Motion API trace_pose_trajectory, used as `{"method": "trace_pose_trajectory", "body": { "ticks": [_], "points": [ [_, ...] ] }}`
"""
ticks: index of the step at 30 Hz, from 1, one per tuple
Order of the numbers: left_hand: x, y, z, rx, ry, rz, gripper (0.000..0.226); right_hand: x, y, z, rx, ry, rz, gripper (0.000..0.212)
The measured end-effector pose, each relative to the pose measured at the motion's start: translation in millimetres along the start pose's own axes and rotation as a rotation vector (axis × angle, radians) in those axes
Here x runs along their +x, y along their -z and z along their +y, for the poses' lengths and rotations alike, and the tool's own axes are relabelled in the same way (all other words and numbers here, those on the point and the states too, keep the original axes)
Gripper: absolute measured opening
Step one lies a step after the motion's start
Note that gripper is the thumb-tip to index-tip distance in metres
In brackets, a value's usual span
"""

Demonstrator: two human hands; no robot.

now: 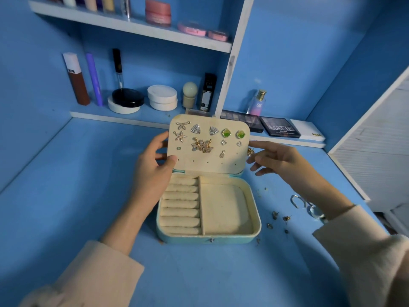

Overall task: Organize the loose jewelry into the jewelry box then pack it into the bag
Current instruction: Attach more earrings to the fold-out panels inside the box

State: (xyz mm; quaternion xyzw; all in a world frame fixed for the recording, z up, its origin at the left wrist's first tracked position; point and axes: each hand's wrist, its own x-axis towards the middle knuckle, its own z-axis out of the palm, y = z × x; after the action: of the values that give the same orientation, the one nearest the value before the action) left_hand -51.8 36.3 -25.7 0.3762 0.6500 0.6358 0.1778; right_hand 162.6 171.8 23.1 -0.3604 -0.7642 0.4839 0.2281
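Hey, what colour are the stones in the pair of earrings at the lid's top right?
The earring stones are bright green; the head view shows them best.

box (221, 238) open on desk (88, 173). left hand (150, 173) grips lid (208, 163) at 9 o'clock; right hand (278, 160) beside its 3 o'clock edge. loose earrings (281, 218) at box's 4 o'clock.

Top-shelf bottles (90, 2) were cut off by top edge. Gold piece (250, 151) at right hand (276, 160) was half hidden behind lid (208, 142), grip unclear. Loose studs (280, 219) were too small to ID.
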Motion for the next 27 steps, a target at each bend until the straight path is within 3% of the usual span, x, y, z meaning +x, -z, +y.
{"method": "trace_pose_trajectory", "body": {
  "ticks": [12,20,27],
  "points": [
    [4.0,-0.4,-2.4,-0.029,0.044,0.017,0.048,-61.8,37.4,9.7,-0.619,-0.001,-0.187,0.019],
    [6.7,-1.7,-7.1,-0.053,0.048,0.013,0.049,-78.9,39.7,17.4,-0.731,0.002,-0.196,0.020],
    [5.6,-1.3,-4.9,-0.076,0.036,0.005,0.052,-80.6,41.2,24.1,-0.676,0.016,-0.185,0.013]
  ]
}}
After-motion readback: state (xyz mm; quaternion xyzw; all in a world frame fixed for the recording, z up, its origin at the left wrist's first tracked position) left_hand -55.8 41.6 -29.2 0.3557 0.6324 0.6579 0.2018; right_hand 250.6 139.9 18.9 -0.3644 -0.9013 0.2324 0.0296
